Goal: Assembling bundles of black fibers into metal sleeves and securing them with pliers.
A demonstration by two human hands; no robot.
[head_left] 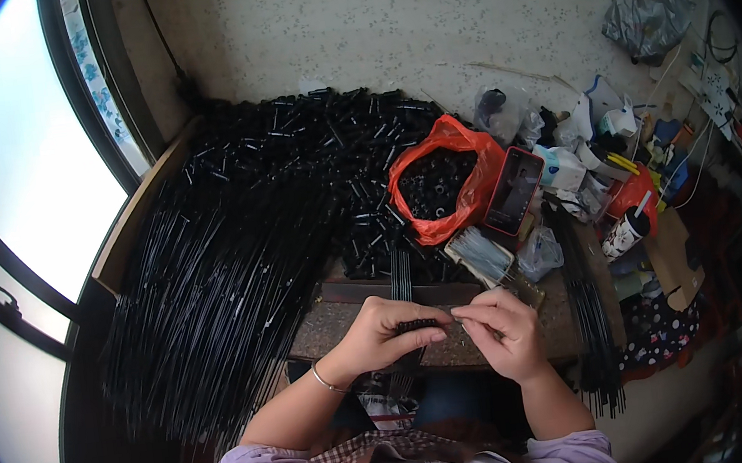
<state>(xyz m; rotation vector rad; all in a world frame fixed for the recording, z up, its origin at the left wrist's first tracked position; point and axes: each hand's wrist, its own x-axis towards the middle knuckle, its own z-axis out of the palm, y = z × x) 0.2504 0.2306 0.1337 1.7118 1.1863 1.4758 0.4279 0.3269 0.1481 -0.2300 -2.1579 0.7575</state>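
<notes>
My left hand (387, 330), with a bangle on its wrist, is closed around a row of thin black rods (401, 274). The rods stick out beyond the fingers toward the pile and show again below the hand. A dark ridged edge shows between thumb and fingers. My right hand (503, 331) is closed in a pinch, its fingertips close to those of the left. What it pinches is too small to make out. Both hands are above the front of a brown speckled table (331, 323).
A heap of short black tubes (315, 137) covers the back, with many long black rods (207, 314) at left. An orange plastic bag (404, 200) of small black parts, a phone (514, 189), a packet of thin pale sticks (481, 254), another rod bundle (589, 316) and a cup (625, 235) are rightward.
</notes>
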